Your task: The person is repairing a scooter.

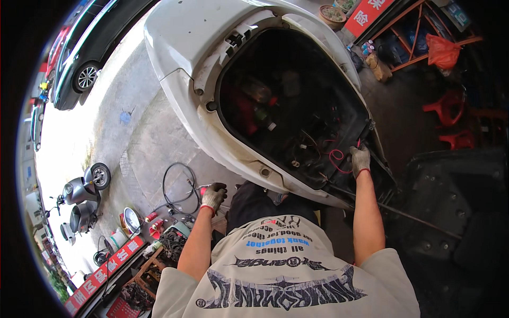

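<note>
A white scooter body (175,90) stands before me, its seat opening showing a dark storage well (286,69). My right hand (361,159), in a grey work glove, is at the narrow near end of this opening. Its fingers are closed on a slim red probe (359,143) pointing away from me. A red wire (336,155) loops beside the hand. My left hand (214,196), also gloved, hangs outside the body at the left with fingers curled. Whether it holds anything is hidden; a small red object (203,191) shows right beside it.
A black cable (168,183) lies coiled on the floor at left, near a round metal bowl (131,220). Farther left stands a grey scooter (85,204), with a dark car (87,63) beyond. Red plastic stools (448,108) and an orange metal rack (413,37) are at right.
</note>
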{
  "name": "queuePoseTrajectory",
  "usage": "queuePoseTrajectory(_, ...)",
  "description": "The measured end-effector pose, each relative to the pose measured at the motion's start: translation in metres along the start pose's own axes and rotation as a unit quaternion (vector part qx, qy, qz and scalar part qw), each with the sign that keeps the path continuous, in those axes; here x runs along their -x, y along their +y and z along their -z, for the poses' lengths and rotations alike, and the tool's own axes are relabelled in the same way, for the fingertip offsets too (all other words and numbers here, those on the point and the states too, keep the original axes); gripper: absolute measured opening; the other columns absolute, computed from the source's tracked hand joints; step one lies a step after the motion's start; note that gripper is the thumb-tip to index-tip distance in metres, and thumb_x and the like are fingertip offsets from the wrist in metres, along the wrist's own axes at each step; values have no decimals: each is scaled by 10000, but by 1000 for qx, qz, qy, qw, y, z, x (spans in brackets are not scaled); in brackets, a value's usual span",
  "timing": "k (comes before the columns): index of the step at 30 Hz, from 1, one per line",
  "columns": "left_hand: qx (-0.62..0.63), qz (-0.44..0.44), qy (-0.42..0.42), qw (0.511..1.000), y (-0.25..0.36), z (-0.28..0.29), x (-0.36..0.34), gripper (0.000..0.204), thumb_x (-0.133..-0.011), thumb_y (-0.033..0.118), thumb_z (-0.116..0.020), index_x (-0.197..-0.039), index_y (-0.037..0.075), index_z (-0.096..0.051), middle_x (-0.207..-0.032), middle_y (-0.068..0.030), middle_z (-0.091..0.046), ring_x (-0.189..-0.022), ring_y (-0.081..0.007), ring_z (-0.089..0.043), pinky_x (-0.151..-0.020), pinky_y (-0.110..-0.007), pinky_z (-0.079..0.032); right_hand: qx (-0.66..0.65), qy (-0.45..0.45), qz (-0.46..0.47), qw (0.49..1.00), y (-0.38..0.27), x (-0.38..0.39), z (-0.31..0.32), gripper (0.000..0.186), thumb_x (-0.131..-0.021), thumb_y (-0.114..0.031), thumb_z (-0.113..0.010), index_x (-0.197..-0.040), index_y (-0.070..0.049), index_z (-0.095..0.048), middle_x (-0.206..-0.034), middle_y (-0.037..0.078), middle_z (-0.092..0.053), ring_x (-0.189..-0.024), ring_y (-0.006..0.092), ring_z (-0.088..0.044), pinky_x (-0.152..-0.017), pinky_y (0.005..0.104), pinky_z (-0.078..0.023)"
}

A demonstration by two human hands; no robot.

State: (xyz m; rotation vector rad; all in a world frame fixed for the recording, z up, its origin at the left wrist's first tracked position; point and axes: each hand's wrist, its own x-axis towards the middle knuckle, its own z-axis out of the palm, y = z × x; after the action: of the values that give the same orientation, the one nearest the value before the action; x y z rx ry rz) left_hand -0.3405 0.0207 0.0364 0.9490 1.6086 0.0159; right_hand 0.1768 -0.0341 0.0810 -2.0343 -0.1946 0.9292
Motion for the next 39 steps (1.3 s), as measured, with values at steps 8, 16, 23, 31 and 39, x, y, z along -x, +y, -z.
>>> queuePoseTrajectory(8,-12,2,66,998,-68,-25,54,250,-856,76,-551,-1087,12,-623,-866,-100,-675,-675,-164,-627,-583,-286,-500,-55,-76,29,995,-11,14,-24,212,-797,-96,-591,-1001,-39,-600,-658,28,-556,-447,127,-486,-407,275,-378)
queuePoseTrajectory(16,-32,129,87,987,-189,-62,139,308,-838,89,-582,-1139,32,-619,-911,-109,-684,-697,-185,-650,-568,-316,-514,-19,-166,94,981,-4,55,-53,208,-810,-84,-576,-1007,-25,-605,-721,60,-619,-467,97,-493,-438,259,-397)
queuePoseTrajectory(23,-36,164,107,980,-199,-74,192,302,-823,64,-580,-1118,14,-621,-901,-111,-678,-686,-189,-642,-566,-308,-505,233,-146,300,913,50,84,-70,326,-826,-172,-584,-1120,-31,-577,-793,118,-642,-610,227,-606,-579,340,-487)
queuePoseTrajectory(31,85,180,123,972,-237,-23,161,240,-853,80,-576,-1084,26,-610,-905,-99,-672,-714,-197,-653,-583,-328,-524,353,-119,284,883,81,119,-86,394,-860,-284,-541,-1181,-55,-555,-1105,227,-604,-1025,400,-567,-893,465,-431)
queuePoseTrajectory(39,69,84,76,991,-297,76,72,249,-856,89,-565,-1087,32,-637,-888,-115,-691,-724,-191,-669,-612,-307,-535,360,28,257,896,102,130,-110,496,-848,-320,-552,-1192,38,-565,-1134,275,-592,-1063,403,-558,-927,437,-420)
